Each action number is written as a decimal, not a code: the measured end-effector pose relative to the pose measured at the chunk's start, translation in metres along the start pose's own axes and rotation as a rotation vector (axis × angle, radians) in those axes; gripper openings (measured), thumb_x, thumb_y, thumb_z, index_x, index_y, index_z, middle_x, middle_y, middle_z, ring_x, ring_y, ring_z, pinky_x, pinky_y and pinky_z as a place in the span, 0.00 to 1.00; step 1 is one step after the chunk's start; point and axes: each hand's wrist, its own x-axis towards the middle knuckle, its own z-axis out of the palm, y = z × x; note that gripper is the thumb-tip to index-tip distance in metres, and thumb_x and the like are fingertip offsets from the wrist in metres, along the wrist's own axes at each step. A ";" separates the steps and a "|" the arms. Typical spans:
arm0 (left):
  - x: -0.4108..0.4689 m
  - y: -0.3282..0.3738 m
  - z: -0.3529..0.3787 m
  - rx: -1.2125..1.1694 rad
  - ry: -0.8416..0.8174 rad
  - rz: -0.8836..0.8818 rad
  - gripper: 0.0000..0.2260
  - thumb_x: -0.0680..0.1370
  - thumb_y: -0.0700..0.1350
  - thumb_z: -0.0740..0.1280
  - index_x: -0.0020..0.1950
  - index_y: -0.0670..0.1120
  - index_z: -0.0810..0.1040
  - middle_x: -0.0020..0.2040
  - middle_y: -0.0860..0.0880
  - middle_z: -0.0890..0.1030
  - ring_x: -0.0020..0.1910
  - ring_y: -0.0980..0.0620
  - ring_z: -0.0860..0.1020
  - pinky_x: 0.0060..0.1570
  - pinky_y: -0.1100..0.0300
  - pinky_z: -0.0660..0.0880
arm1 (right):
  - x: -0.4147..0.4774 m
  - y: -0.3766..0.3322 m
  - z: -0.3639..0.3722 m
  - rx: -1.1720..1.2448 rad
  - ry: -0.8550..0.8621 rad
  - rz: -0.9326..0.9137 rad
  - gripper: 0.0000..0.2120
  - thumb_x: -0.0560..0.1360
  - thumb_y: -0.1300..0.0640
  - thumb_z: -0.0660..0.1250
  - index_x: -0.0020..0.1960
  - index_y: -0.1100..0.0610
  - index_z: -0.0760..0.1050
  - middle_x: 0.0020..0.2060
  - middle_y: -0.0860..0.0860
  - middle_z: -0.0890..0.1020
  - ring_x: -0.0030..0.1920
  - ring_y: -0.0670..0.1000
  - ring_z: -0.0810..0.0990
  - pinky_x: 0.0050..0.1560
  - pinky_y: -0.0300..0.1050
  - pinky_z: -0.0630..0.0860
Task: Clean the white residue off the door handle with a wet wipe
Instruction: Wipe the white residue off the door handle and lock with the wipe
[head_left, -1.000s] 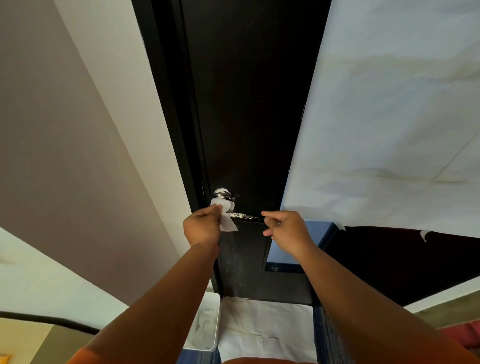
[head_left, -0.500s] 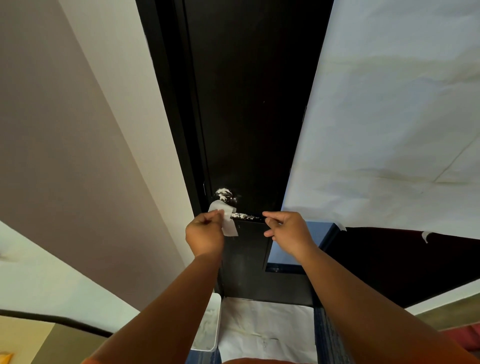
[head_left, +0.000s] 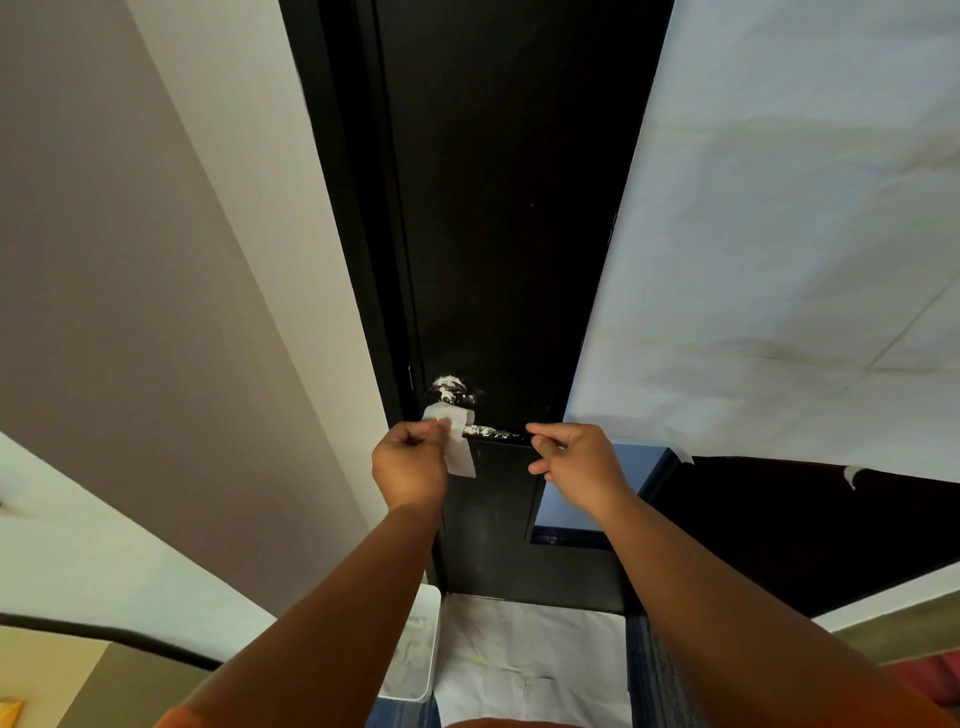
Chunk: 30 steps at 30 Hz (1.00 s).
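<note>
A dark lever door handle (head_left: 491, 431) with white residue on its bar and round base sits on a black door (head_left: 498, 218). My left hand (head_left: 410, 465) pinches a white wet wipe (head_left: 453, 430) draped over the handle's inner end, near the base. At the handle's free right end, my right hand (head_left: 574, 465) holds the tip between forefinger and thumb. The residue shows between my two hands and on the round base above the wipe.
White paper (head_left: 779, 234) covers the wall right of the door, taped at its lower edge. More paper (head_left: 530, 660) lies on the floor below the door. A white bin (head_left: 415, 654) stands by the door's lower left. A beige wall (head_left: 130, 260) runs along the left.
The wipe has shifted slightly along the handle under my left hand. My right hand stays at the handle's end.
</note>
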 end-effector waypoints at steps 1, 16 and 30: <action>0.002 0.003 0.001 -0.004 -0.014 -0.013 0.06 0.75 0.47 0.77 0.43 0.46 0.85 0.45 0.47 0.85 0.49 0.45 0.83 0.52 0.53 0.83 | 0.000 0.000 -0.001 -0.002 -0.002 0.001 0.13 0.82 0.57 0.66 0.65 0.49 0.80 0.55 0.50 0.85 0.43 0.43 0.86 0.55 0.46 0.83; 0.008 0.010 0.000 -0.181 -0.106 -0.230 0.07 0.73 0.40 0.78 0.49 0.42 0.86 0.50 0.42 0.87 0.53 0.41 0.85 0.55 0.50 0.83 | -0.001 -0.002 -0.002 -0.002 -0.019 0.011 0.13 0.82 0.57 0.66 0.65 0.48 0.80 0.55 0.48 0.84 0.43 0.43 0.86 0.57 0.49 0.82; 0.009 -0.004 -0.050 -0.167 -0.013 -0.405 0.09 0.77 0.41 0.69 0.57 0.42 0.79 0.52 0.42 0.82 0.52 0.40 0.81 0.51 0.47 0.79 | -0.001 0.000 -0.001 0.032 -0.013 0.014 0.13 0.81 0.56 0.66 0.65 0.47 0.80 0.55 0.48 0.85 0.43 0.43 0.86 0.58 0.49 0.82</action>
